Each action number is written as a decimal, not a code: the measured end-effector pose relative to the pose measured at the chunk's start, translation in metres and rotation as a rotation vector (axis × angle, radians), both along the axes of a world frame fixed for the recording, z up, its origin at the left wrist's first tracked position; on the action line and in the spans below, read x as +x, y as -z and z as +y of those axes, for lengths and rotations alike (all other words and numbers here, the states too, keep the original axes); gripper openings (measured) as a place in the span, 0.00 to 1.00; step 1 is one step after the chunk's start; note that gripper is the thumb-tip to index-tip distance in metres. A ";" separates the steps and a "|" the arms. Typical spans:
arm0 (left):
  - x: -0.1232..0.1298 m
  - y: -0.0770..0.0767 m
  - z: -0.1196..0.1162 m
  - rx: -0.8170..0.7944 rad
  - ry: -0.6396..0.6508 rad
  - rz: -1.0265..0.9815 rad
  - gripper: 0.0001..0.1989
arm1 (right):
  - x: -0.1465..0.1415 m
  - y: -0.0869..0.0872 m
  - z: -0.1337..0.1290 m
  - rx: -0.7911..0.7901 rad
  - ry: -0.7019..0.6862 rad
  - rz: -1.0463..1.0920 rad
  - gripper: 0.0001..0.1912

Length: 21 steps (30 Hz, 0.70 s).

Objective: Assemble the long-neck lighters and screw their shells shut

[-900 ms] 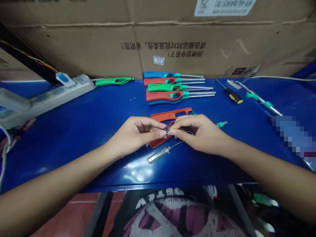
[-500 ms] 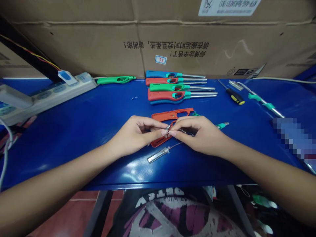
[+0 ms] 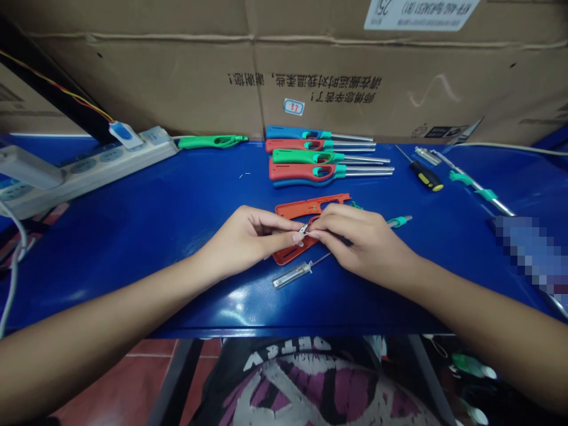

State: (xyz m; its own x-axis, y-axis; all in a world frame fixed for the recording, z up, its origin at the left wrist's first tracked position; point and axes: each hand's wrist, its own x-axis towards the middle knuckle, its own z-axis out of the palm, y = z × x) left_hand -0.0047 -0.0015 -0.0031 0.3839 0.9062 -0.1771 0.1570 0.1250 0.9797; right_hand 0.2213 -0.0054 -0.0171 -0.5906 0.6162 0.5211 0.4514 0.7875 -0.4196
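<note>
Thumb and fingertips of my left hand (image 3: 251,236) pinch a small pale part (image 3: 303,229), perhaps an igniter piece, too small to name. My right hand (image 3: 361,239) is closed against its other side, its fingertips together; what they grip there is hidden. Under and behind the hands lie two orange lighter shell halves, an upper half (image 3: 293,209) and a lower half (image 3: 288,255), partly covered. Nearer me rests a clear lighter fuel tank (image 3: 293,276) with a thin tube running under my right hand. A metal tube with a green collar (image 3: 399,221) shows past my right hand.
Several gas lighters (image 3: 302,171) lie stacked at the back, beside a green lighter (image 3: 208,142). A power strip (image 3: 97,165) stands left. On the right are a screwdriver (image 3: 426,176), a metal rod with green pieces (image 3: 486,193) and a blurred object (image 3: 528,248). A cardboard box (image 3: 177,83) walls the back.
My right fingers have shifted slightly away from the left fingertips, and more of the small part shows. The fuel tank has moved a little to the right and farther from me.
</note>
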 end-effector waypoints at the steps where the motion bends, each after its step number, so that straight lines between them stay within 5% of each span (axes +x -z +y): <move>1: 0.000 0.000 0.000 -0.005 -0.002 0.002 0.13 | 0.000 0.000 0.000 0.006 -0.002 0.000 0.07; 16: 0.000 0.001 0.000 0.010 -0.056 -0.008 0.15 | 0.001 -0.005 0.000 -0.123 0.063 0.049 0.04; 21: -0.001 0.004 -0.001 0.024 -0.034 -0.007 0.16 | 0.001 -0.006 -0.001 -0.059 0.038 0.024 0.04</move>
State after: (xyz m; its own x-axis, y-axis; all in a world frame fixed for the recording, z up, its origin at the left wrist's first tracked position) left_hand -0.0054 -0.0021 -0.0075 0.3536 0.9228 -0.1528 0.1462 0.1069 0.9835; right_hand 0.2226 -0.0064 -0.0111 -0.5540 0.6675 0.4975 0.4692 0.7440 -0.4758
